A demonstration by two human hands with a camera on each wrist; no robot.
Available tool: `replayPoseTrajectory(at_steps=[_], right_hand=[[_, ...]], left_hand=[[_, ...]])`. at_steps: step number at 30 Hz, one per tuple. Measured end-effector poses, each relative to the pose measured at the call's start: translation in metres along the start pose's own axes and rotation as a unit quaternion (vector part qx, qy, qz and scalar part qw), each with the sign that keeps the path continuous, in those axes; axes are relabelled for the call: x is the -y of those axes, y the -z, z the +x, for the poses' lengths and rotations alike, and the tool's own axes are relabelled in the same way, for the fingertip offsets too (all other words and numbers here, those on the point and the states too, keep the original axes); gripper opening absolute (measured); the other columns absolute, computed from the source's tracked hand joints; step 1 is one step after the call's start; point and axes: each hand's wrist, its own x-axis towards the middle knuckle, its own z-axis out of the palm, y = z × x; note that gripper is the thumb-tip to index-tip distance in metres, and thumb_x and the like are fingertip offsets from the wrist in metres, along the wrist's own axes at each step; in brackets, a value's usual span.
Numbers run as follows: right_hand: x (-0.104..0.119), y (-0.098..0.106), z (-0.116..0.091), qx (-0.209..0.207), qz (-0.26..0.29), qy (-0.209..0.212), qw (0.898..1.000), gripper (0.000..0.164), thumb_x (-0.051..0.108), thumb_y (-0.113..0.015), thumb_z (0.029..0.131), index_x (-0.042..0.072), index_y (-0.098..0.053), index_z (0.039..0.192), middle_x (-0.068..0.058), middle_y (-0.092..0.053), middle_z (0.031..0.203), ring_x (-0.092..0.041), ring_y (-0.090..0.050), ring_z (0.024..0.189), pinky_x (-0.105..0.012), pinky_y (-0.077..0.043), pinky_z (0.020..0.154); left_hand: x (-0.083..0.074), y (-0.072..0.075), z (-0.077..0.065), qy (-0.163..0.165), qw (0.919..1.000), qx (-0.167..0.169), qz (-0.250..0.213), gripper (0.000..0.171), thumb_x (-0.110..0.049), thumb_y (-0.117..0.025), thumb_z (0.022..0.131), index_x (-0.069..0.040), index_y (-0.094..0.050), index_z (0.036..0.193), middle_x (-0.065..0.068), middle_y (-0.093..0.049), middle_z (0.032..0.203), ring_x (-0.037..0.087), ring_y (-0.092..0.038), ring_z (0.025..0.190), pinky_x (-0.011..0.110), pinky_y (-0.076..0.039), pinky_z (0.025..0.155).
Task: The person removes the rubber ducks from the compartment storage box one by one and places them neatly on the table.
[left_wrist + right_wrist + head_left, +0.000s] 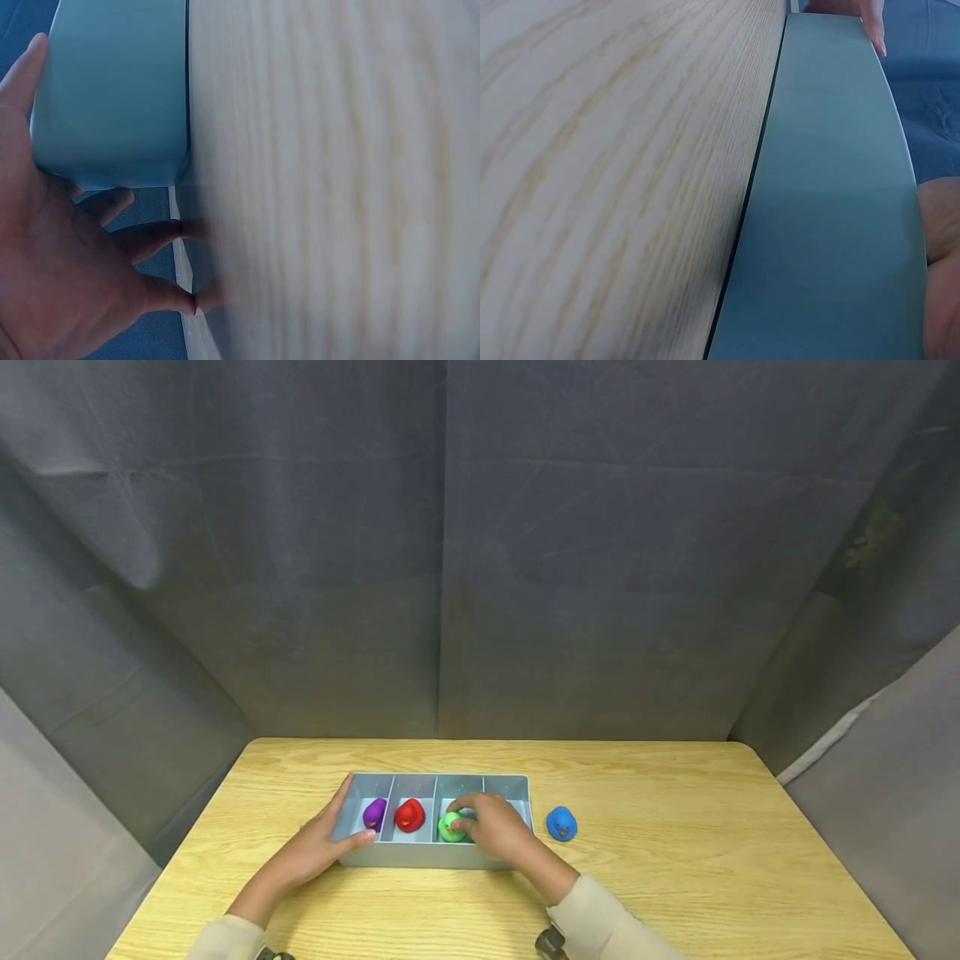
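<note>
The right hand point(498, 828) pinches a green duck point(451, 827) between its thumb and fingers, down in the third space from the left of a grey box point(412, 857). The left hand point(318, 845) is spread wide at the box's left end, thumb on the front edge. A purple duck point(374, 813) sits in the first space, a red duck point(409, 816) in the second. Right of the box, a blue duck point(562, 824) sits on the wooden table point(712, 860).

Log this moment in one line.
left hand: touching left end of tray | right hand: holding green duck at third compartment from left | purple duck: first | red duck: second | blue duck: on table, right of tray
</note>
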Motion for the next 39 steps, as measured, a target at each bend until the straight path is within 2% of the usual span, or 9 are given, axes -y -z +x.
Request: replayPoseTrajectory(at_steps=[13,22,35,39], right_hand=[[0.0,0.003,-0.001,-0.012,-0.005,0.018,1.0,0.023,0.014,-0.072,0.097,0.009,-0.074,0.119,-0.01,-0.073,0.121,-0.035,-0.064,0.12,-0.054,-0.05,0.103],[0.003,0.006,0.0,-0.014,-0.01,0.016,1.0,0.024,0.013,-0.07,0.099,0.009,-0.073,0.122,-0.009,-0.073,0.12,-0.033,-0.066,0.116,-0.052,-0.052,0.099],[0.01,0.014,-0.003,-0.009,-0.004,0.008,1.0,0.025,0.012,-0.067,0.1,0.01,-0.071,0.125,-0.009,-0.071,0.127,-0.034,-0.062,0.123,-0.053,-0.051,0.102],[0.013,0.018,-0.005,-0.01,0.004,0.008,1.0,0.024,0.011,-0.066,0.101,0.01,-0.07,0.124,-0.009,-0.071,0.123,-0.031,-0.064,0.118,-0.05,-0.053,0.098]], left_hand=[[-0.003,0.001,-0.001,0.005,1.0,0.004,-0.001,0.105,-0.057,-0.067,0.095,-0.034,0.006,0.166,0.022,-0.006,0.172,0.053,-0.014,0.152,0.075,-0.021,0.116],[-0.003,0.001,-0.001,0.007,1.0,0.003,-0.002,0.105,-0.058,-0.067,0.095,-0.034,0.006,0.166,0.022,-0.007,0.171,0.052,-0.015,0.152,0.075,-0.021,0.116],[-0.005,0.002,-0.002,0.004,1.0,0.0,-0.001,0.105,-0.057,-0.067,0.096,-0.032,0.006,0.167,0.023,-0.007,0.171,0.053,-0.015,0.152,0.074,-0.021,0.117],[-0.006,0.002,-0.002,0.007,1.0,0.0,-0.002,0.104,-0.057,-0.067,0.095,-0.033,0.006,0.167,0.022,-0.007,0.171,0.052,-0.015,0.152,0.074,-0.02,0.117]])
